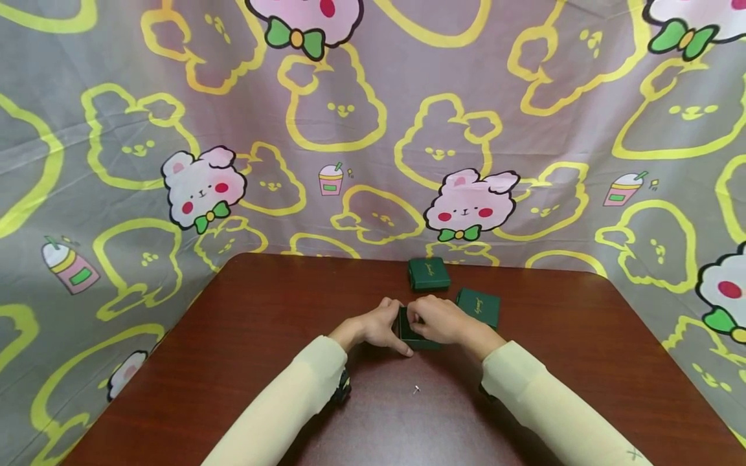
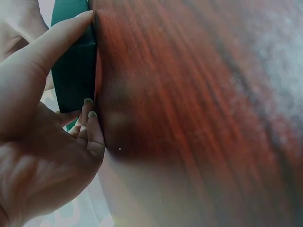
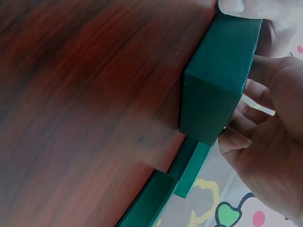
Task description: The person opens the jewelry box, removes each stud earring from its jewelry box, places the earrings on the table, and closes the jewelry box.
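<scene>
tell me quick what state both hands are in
Left hand: holding the open green box.
Right hand: curled at the box's opening; can't tell if holding anything.

Cartoon-print cloth [image 1: 373, 139] walling a table [image 1: 419, 427] suggests a makeshift booth.

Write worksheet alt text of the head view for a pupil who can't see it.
A person's left hand holds an open green box on a brown table, the right hand at its opening. A gold-lettered green box sits beyond, a lettered green piece to the right; a tiny light object lies nearer the camera. Cartoon-patterned cloth hangs behind.
</scene>
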The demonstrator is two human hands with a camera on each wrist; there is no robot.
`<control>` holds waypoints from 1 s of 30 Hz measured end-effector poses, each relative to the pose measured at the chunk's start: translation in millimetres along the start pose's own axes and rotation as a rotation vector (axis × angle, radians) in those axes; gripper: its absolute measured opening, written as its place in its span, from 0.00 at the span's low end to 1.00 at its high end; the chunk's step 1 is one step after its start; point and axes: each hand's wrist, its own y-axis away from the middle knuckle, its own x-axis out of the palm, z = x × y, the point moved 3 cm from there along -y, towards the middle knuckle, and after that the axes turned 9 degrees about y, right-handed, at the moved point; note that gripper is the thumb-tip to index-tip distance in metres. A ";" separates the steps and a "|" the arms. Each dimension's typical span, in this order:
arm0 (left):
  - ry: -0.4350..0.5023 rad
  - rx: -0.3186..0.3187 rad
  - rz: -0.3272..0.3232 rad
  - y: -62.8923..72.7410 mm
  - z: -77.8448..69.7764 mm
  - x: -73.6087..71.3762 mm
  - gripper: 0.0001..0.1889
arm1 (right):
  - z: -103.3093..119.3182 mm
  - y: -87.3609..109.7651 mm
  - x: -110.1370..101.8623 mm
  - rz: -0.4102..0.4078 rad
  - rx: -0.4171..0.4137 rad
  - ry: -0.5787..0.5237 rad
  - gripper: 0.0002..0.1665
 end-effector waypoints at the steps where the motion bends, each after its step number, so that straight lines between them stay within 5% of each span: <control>1: 0.000 0.001 0.000 0.2 0.1 0.1 0.37 | 0.1 0.1 0.3 -0.002 0.001 0.001 0.06; 30: -0.007 0.009 0.008 -0.9 0.2 -0.9 0.35 | 1.2 0.9 -0.1 0.011 0.004 0.009 0.05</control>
